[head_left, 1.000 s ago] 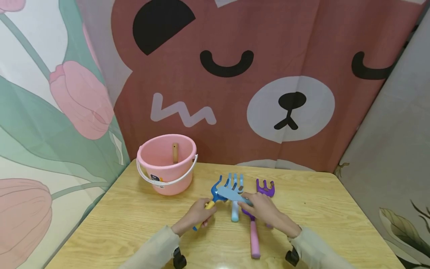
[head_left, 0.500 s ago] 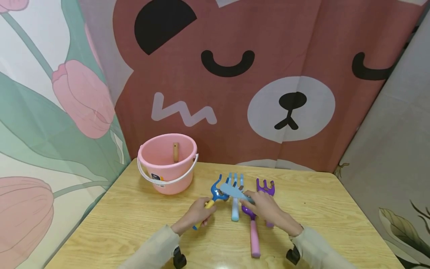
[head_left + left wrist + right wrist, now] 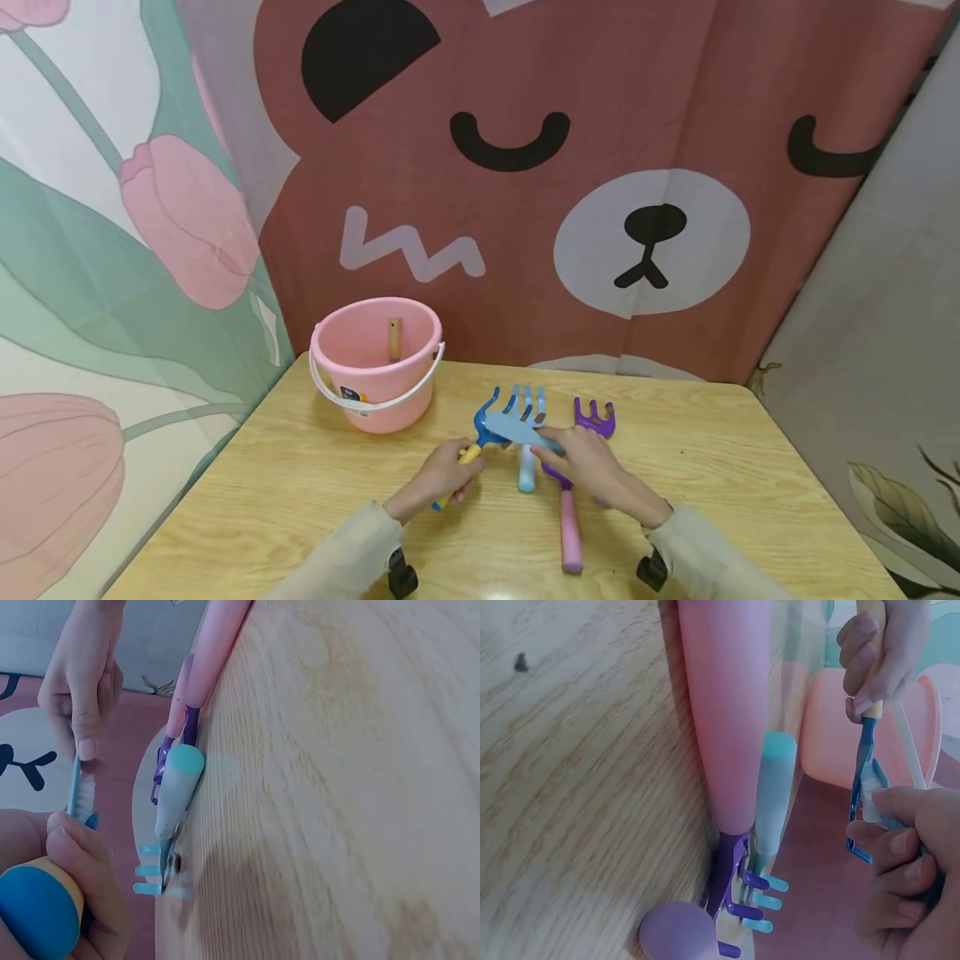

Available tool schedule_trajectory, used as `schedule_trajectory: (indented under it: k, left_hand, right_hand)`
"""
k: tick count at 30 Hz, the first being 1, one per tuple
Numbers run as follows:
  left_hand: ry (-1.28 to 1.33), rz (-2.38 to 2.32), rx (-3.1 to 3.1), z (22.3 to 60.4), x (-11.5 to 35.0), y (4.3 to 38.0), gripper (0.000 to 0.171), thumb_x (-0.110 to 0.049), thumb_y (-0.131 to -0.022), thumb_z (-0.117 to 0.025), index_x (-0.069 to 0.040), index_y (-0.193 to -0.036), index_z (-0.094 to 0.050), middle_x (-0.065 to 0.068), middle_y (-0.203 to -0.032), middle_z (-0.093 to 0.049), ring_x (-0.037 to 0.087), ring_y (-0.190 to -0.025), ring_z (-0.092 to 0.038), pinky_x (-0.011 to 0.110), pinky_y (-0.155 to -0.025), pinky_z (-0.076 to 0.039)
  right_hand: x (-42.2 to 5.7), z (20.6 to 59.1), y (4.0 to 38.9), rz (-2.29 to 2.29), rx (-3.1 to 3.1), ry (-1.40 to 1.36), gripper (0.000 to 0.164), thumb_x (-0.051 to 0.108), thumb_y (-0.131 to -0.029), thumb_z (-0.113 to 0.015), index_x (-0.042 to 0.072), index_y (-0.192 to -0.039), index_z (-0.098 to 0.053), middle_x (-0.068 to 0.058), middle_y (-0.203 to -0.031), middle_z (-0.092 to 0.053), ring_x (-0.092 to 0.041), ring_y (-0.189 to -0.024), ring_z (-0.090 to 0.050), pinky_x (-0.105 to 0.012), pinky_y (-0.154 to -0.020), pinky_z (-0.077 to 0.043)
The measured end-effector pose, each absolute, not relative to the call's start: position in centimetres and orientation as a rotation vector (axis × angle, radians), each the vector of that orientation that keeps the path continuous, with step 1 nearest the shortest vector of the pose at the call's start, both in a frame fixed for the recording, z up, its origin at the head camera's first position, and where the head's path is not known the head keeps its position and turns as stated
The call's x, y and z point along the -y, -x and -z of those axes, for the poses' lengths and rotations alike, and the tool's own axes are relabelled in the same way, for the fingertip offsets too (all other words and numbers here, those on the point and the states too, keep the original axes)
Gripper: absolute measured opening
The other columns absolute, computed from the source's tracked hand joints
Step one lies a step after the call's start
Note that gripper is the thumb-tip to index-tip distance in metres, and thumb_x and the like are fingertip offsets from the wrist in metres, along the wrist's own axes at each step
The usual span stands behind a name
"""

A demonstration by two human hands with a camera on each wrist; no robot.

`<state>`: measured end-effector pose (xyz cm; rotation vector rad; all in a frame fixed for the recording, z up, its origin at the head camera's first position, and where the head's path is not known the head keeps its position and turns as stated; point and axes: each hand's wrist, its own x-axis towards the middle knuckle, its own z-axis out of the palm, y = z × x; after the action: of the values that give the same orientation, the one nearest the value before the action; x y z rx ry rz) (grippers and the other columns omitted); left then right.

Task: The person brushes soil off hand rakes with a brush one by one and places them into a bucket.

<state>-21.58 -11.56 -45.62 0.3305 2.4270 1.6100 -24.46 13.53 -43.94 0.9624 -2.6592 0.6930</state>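
My left hand (image 3: 438, 475) grips the yellow handle of a small blue garden rake (image 3: 480, 423), its curved tines pointing away from me. In my right hand (image 3: 592, 461) is a light blue brush (image 3: 513, 429). Its white bristles (image 3: 871, 796) are against the rake's blue head in the right wrist view. Below the hands, on the table, lies a light blue rake (image 3: 527, 473) with brown bits on its tines. Beside it lie a purple tool with a pink handle (image 3: 571, 533) and a purple rake (image 3: 597, 421), partly hidden by my right hand and forearm.
A pink bucket (image 3: 378, 400) with a white handle stands at the table's back left, a wooden stick-like handle (image 3: 394, 340) showing inside. Small dark specks (image 3: 682, 452) dot the wooden table (image 3: 720, 500) on the right. A bear-print curtain (image 3: 517, 217) hangs behind.
The brush shifts slightly right along the blue rake's head, then back left. My left hand keeps the rake nearly still, and the tools on the table stay put.
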Motion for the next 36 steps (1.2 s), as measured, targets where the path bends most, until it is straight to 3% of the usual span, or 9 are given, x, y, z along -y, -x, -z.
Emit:
schedule_trajectory:
  k: [4,9,19,28,36]
  left_hand:
    - [-0.326,-1.594,-2.431,45.6,11.6,21.7,0.012,-0.011,-0.099,-0.058,0.001,-0.1,-0.06,0.019,-0.06,-0.057,0.009,-0.038,-0.046,0.021,-0.036,-0.041]
    - [-0.32,-1.572,-2.443,45.4,11.6,21.7,0.012,-0.012,-0.099,-0.058,-0.001,-0.103,-0.06,0.013,-0.058,-0.056,0.008,-0.038,-0.046,0.021,-0.036,-0.041]
    - [-0.31,-1.59,-2.451,45.8,11.7,21.8,0.011,-0.012,-0.098,-0.058,-0.004,-0.09,-0.057,0.008,-0.055,-0.054,0.007,-0.037,-0.046,0.021,-0.035,-0.04]
    - [-0.338,-1.579,-2.473,45.8,11.8,21.9,0.01,-0.011,-0.098,-0.058,-0.005,-0.09,-0.057,0.014,-0.056,-0.055,0.007,-0.036,-0.045,0.02,-0.035,-0.041]
    - [-0.326,-1.588,-2.479,45.7,12.1,21.7,0.009,-0.01,-0.097,-0.059,-0.004,-0.091,-0.058,0.006,-0.054,-0.053,0.007,-0.037,-0.046,0.02,-0.036,-0.041]
  right_hand:
    - [-14.0,44.0,24.6,-0.678,2.634,-0.942,0.026,0.024,-0.094,-0.069,0.002,-0.109,-0.073,0.017,-0.051,-0.029,0.005,-0.042,-0.02,-0.015,-0.038,-0.019]
    - [-14.3,43.9,24.8,-0.667,2.656,-0.896,0.017,0.023,-0.094,-0.07,0.007,-0.097,-0.073,0.015,-0.053,-0.036,0.004,-0.043,-0.025,-0.016,-0.038,-0.023]
    - [-14.5,43.3,24.9,-0.616,2.65,-0.77,0.026,0.022,-0.091,-0.073,0.002,-0.107,-0.071,0.012,-0.054,-0.036,0.001,-0.042,-0.03,-0.018,-0.037,-0.026]
    - [-14.1,44.0,25.0,-0.684,2.699,-0.962,0.034,0.03,-0.096,-0.066,0.001,-0.113,-0.071,0.016,-0.053,-0.027,0.003,-0.045,-0.021,-0.018,-0.04,-0.024]
    - [-14.7,44.1,25.0,-0.603,2.666,-0.807,0.025,0.022,-0.092,-0.072,0.002,-0.106,-0.071,0.013,-0.054,-0.036,0.002,-0.043,-0.028,-0.018,-0.038,-0.027]
